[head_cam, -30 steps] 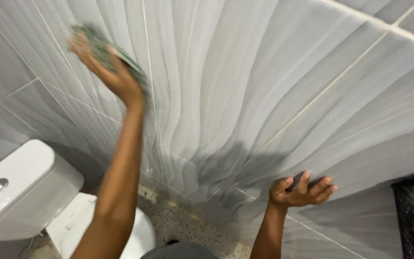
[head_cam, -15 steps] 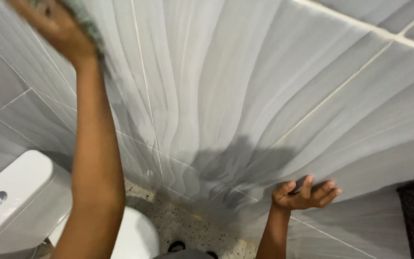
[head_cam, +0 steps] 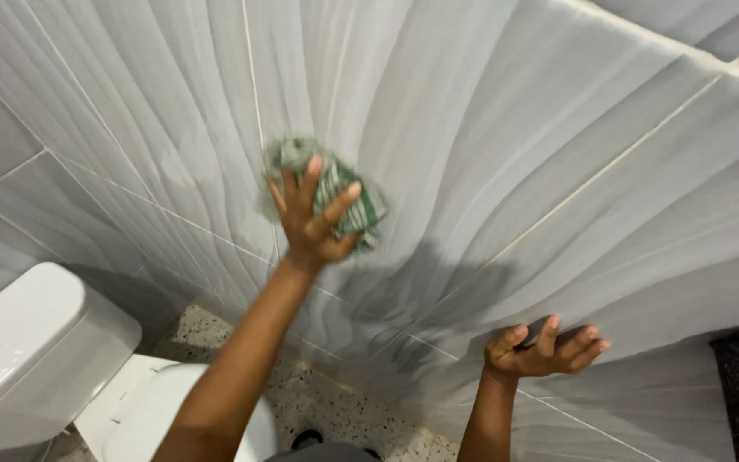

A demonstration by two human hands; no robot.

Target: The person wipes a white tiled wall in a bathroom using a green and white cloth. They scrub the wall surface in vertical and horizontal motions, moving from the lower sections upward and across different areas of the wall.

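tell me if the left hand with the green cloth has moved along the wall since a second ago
Yes. The left hand with the green cloth has swept right and down the tiled wall, away from the toilet cistern.

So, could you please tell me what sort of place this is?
Most likely a bathroom: a white toilet with a flush button stands at lower left, grey tiled walls meet a speckled floor, and the left hand presses a green cloth to the tiles.
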